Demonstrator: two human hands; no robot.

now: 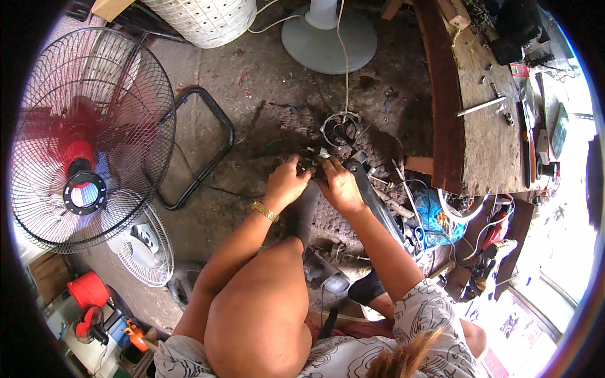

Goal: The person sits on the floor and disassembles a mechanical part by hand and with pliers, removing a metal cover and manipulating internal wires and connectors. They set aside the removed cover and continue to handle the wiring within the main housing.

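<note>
Both of my hands are close together above the floor, fingers bent inward. My left hand (289, 184), below a gold-coloured wrist band (265, 211), has its fingertips pinched around something small and dark that I cannot make out. My right hand (341, 184) is closed in a similar pinch, almost meeting the left. A small white piece (324, 153) shows just beyond the right fingertips; whether it is held is unclear. Farther off lies a round metal frame (341, 130) with dark parts inside, and a pale cord (346, 75) runs down to it.
A large red-bladed fan (82, 151) stands at the left, with a white fan grille (148, 246) below it. A bent black tube frame (214, 110) lies on the floor. At the right is a wooden bench (482, 145) with tools. A grey round base (329, 47) stands ahead.
</note>
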